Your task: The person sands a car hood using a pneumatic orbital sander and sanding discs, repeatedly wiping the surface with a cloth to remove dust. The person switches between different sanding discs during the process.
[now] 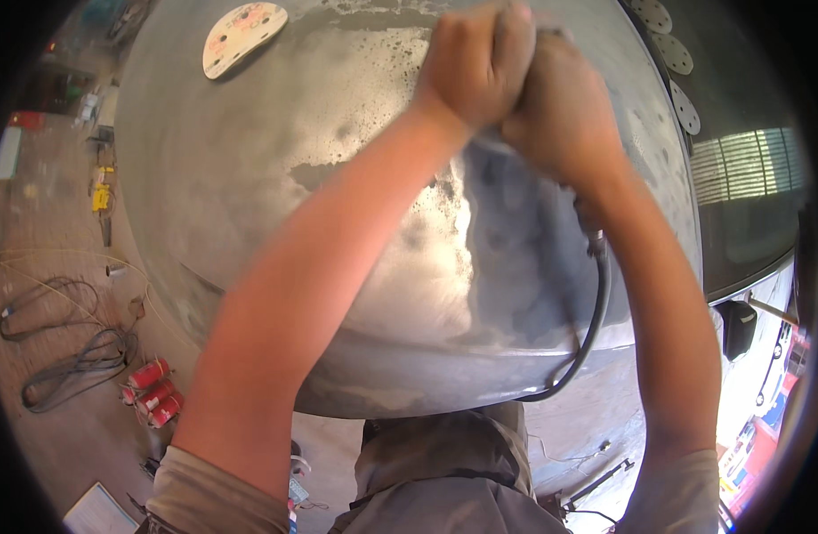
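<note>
My left hand (480,67) and my right hand (564,111) are closed side by side over an air sander (587,214) on a car's hood (275,169). The hands hide most of the sander's body; its lower end shows below my right wrist. From there a black hose (602,303) curves down over the hood's near edge. Patches of bare shiny metal and dull grey mark the hood, with a dark shadow under my arms. A folded pale sanding disc (244,37) with holes lies on the hood, left of my hands.
Several sanding discs (673,53) lie along the dark windshield (751,214) at the right. On the floor at left are coiled cables (80,360), red cylinders (151,392) and a yellow tool (101,196). A black side mirror (738,327) juts out at right.
</note>
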### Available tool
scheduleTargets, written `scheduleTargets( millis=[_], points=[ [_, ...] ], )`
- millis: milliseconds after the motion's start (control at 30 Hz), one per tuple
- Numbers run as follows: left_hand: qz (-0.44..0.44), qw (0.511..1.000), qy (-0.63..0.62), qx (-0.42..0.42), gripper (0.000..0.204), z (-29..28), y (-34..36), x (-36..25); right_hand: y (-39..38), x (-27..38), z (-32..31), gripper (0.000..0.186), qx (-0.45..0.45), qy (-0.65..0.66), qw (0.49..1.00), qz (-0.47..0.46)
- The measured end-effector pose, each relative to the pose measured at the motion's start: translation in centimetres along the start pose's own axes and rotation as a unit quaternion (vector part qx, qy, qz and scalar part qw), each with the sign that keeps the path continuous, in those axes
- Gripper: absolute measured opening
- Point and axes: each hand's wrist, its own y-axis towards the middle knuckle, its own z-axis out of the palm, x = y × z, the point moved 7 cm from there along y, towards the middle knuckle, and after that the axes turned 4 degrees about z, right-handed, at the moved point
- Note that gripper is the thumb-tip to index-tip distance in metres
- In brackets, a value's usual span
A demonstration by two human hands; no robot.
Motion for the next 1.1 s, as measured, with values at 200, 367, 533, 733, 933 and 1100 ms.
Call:
scheduleTargets(
  millis=[200,367,533,733,933,1100],
  points=[
    [0.005,0.999,-0.025,-0.021,0.049,-1.1,1.3,0.3,0.8,0.6,0.1,0.024,0.04,-0.017,0.999,0.03],
    [-0.015,0.999,-0.027,-0.022,0.042,-1.0,-3.3,-4.5,-5.6,3.7,-1.9,0.018,0.034,0.034,0.999,-0.025],
    [-0.04,0.998,-0.015,-0.044,0.044,-0.8,-0.6,-1.1,-0.7,1.7,-0.5,0.013,0.063,-0.018,0.998,0.026],
    [-0.018,0.999,-0.026,-0.028,0.041,0.4,-5.6,-7.0,-8.1,3.9,-2.9,0.017,0.08,-0.003,0.997,0.013],
    [-0.05,0.997,-0.008,-0.053,0.042,-0.8,-3.7,-4.6,-4.9,3.8,-1.9,0.012,0.034,0.008,0.998,-0.044],
    [-0.083,0.996,-0.024,-0.021,0.042,-0.2,-7.7,-9.8,-10.8,5.9,-3.7,0.015,0.097,0.019,0.995,-0.032]
  ],
)
